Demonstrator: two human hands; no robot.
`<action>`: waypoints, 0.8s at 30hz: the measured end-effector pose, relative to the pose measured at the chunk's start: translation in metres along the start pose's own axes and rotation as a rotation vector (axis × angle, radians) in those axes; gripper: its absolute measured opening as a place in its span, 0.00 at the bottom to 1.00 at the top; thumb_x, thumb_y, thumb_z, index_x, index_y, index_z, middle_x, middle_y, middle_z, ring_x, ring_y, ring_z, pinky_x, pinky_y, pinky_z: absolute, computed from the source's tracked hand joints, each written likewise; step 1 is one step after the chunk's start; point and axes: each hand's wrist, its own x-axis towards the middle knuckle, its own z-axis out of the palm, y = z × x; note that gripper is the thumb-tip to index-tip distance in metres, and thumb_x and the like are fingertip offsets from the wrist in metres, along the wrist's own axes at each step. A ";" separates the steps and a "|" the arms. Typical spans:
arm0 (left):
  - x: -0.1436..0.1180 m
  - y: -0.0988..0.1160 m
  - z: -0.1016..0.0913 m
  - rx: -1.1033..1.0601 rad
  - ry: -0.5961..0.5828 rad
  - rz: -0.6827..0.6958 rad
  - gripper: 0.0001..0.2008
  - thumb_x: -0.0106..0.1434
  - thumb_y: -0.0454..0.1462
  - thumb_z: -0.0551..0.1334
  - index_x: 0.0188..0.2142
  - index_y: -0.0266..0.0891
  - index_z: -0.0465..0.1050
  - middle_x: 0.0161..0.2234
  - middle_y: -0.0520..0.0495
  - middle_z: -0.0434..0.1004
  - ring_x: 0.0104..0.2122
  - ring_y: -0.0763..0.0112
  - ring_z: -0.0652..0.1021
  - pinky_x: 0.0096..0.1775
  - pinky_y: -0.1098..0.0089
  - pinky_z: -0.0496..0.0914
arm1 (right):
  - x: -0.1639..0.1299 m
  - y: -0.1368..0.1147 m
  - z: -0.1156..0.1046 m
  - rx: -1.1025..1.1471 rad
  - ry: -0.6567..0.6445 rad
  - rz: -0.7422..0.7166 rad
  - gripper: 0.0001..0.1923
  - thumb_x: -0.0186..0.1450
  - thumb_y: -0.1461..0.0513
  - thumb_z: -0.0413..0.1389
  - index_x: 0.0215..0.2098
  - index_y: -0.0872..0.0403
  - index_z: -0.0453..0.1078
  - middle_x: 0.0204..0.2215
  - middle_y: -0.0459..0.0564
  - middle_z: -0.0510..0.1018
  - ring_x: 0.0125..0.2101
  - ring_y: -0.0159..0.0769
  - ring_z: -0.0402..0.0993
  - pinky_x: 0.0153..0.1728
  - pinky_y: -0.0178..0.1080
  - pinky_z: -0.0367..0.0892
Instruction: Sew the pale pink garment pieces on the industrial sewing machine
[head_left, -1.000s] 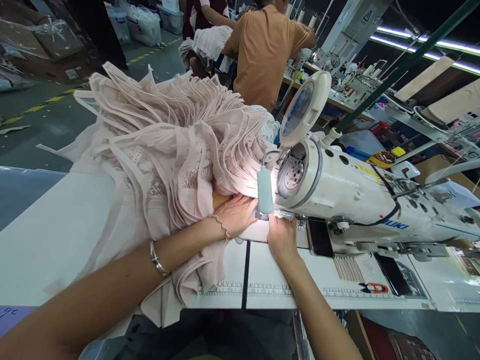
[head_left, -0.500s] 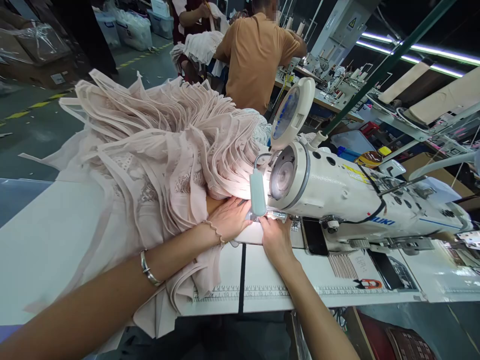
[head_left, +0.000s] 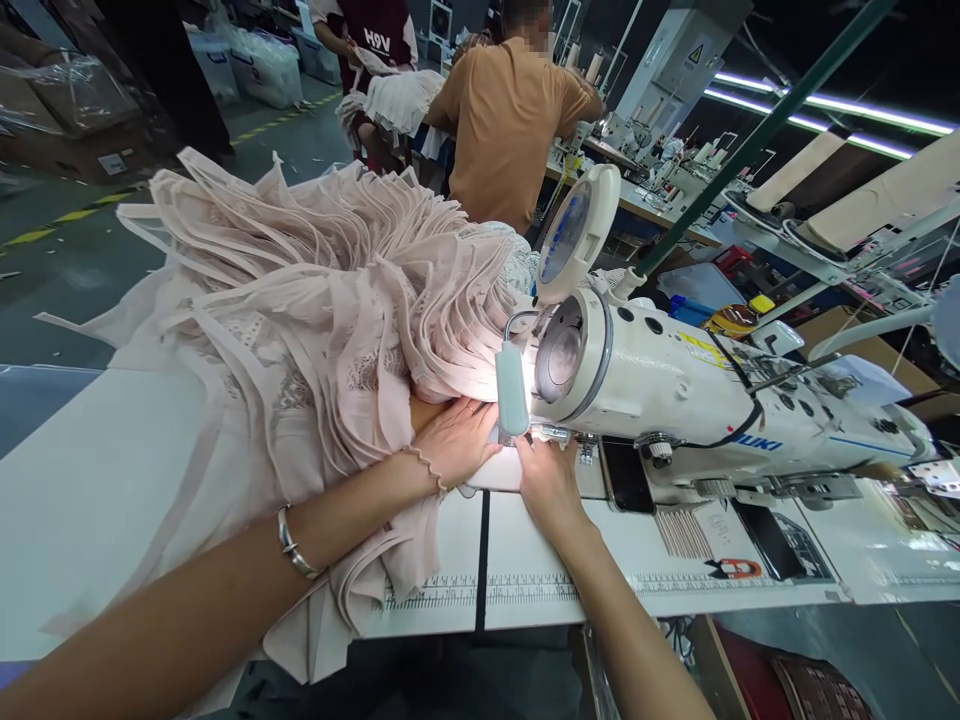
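Observation:
A big heap of pale pink lace-trimmed fabric pieces [head_left: 360, 290] lies left of a white sewing machine [head_left: 675, 390]. My left hand [head_left: 454, 445] lies flat at the heap's lower right edge, fingers stretched toward the lit needle area and thumb pointing right. My right hand [head_left: 551, 485] is just right of it, on the machine bed at the presser foot. Its fingers are bent in, their tips partly hidden under the machine head; what they pinch, if anything, does not show. A pale green guard [head_left: 513, 390] hangs in front of the needle and hides the stitching spot.
A round magnifier [head_left: 577, 235] stands above the machine head. On the table [head_left: 450, 550], a phone [head_left: 628, 475] and red thread snips [head_left: 735, 568] lie to the right. A ruler strip runs along the front edge. Beyond the heap, a person in a brown shirt [head_left: 502, 120] works.
Both hands stay in nearly the same place by the needle. The view has shifted slightly, and more of a co-worker in a dark red top shows at the back.

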 end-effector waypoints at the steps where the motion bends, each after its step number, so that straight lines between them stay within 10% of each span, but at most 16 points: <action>1: 0.000 0.000 0.000 0.002 0.001 -0.001 0.13 0.67 0.38 0.58 0.49 0.36 0.67 0.52 0.37 0.72 0.58 0.52 0.68 0.58 0.55 0.64 | 0.000 0.000 0.000 0.001 0.002 0.000 0.28 0.65 0.74 0.44 0.59 0.54 0.69 0.41 0.59 0.78 0.45 0.48 0.71 0.48 0.48 0.62; 20: -0.007 0.007 -0.010 0.217 0.106 0.125 0.16 0.70 0.28 0.45 0.36 0.36 0.70 0.37 0.42 0.75 0.44 0.58 0.76 0.50 0.56 0.68 | 0.005 0.004 -0.003 0.132 -0.004 0.047 0.32 0.60 0.75 0.42 0.58 0.51 0.70 0.49 0.58 0.76 0.48 0.47 0.69 0.51 0.48 0.58; 24: -0.003 0.004 -0.009 0.199 0.186 -0.079 0.19 0.71 0.27 0.42 0.43 0.34 0.71 0.40 0.39 0.75 0.42 0.59 0.77 0.45 0.60 0.70 | 0.005 0.004 0.001 0.140 -0.003 0.067 0.28 0.64 0.72 0.43 0.59 0.51 0.70 0.44 0.58 0.78 0.43 0.46 0.71 0.50 0.48 0.59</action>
